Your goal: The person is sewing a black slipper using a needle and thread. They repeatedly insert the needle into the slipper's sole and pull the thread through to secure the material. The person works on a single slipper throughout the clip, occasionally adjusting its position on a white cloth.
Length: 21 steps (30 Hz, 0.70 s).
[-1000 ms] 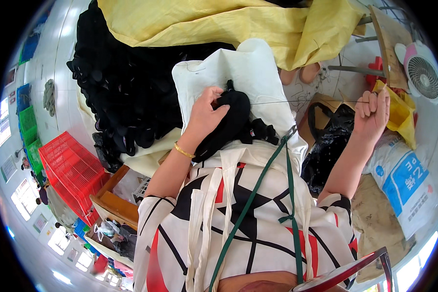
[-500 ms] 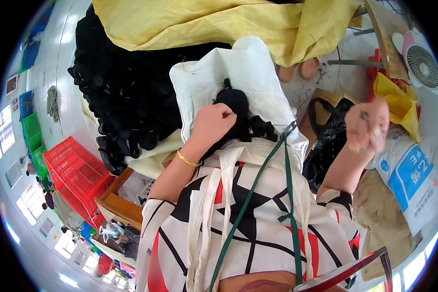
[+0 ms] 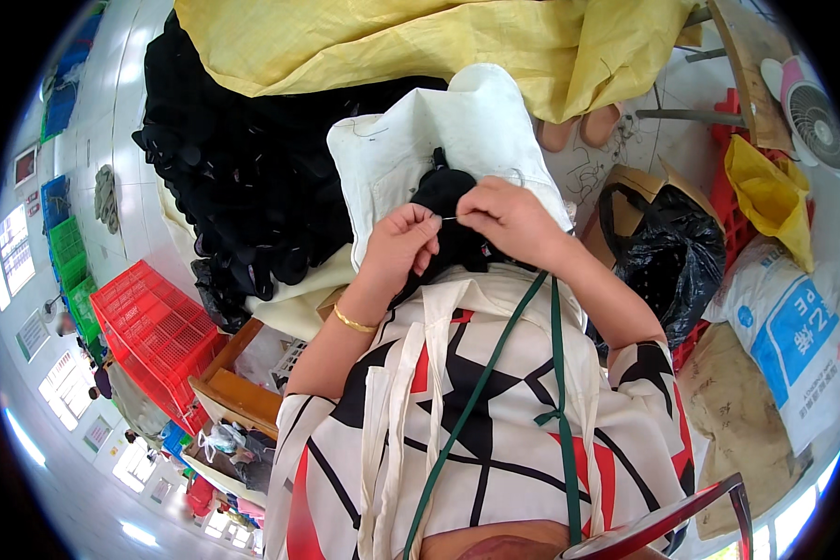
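Note:
A black soft fabric piece (image 3: 441,189) with a small loop at its top lies on a white cloth (image 3: 373,149) over my lap. My left hand (image 3: 399,245), a gold bangle on its wrist, is pinched in front of the piece; what lies between its fingertips is too small to make out. Close beside it, my right hand (image 3: 511,219) pinches a thin, shiny needle (image 3: 450,218) that reaches toward the left fingertips. A grey ring sits on a right finger. From my neck hangs a green cord (image 3: 476,381); its lower end is hidden by my right forearm.
Left of my lap lies a large heap of black pieces (image 3: 243,177), with a yellow sheet (image 3: 420,47) beyond. A red crate (image 3: 154,327) and wooden drawer (image 3: 238,387) stand at left. On the right are a black plastic bag (image 3: 672,252), a white sack (image 3: 784,327) and a fan (image 3: 815,117).
My right hand has come in from far right to meet the left over the black piece. My left hand has turned, showing its curled fingers. The snips on the green cord are now hidden.

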### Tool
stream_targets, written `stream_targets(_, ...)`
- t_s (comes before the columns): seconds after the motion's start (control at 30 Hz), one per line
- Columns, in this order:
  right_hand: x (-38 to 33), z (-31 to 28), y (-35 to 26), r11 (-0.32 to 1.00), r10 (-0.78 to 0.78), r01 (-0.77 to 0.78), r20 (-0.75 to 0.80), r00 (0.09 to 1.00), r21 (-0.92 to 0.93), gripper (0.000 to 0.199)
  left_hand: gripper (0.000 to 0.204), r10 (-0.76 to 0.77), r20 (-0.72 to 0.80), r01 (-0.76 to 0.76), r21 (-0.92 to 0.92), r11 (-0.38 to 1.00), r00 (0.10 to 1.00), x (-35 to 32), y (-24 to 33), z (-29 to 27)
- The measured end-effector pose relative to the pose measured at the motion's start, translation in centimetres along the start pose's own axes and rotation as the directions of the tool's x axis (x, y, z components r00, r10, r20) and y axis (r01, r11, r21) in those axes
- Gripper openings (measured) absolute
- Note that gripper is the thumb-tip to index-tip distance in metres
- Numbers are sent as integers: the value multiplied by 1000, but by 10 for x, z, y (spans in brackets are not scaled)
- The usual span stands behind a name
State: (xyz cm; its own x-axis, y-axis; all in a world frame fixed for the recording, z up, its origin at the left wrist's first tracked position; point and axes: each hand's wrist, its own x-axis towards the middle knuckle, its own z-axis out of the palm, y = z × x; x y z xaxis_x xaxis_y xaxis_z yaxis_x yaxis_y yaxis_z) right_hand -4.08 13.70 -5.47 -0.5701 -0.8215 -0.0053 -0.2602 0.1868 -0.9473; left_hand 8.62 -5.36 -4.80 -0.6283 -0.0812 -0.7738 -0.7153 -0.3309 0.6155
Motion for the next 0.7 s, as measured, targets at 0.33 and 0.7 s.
stream_targets(0.33,21,18,13,895,-151,177,95,984,-410,9,9,566,-18,-407,675,615,824,-3,3,2)
stream_targets(0.7,21,39,25,982,5,-5,-1,1000,189,5,8,570,-33,-448,583,678,821,1,-8,5)
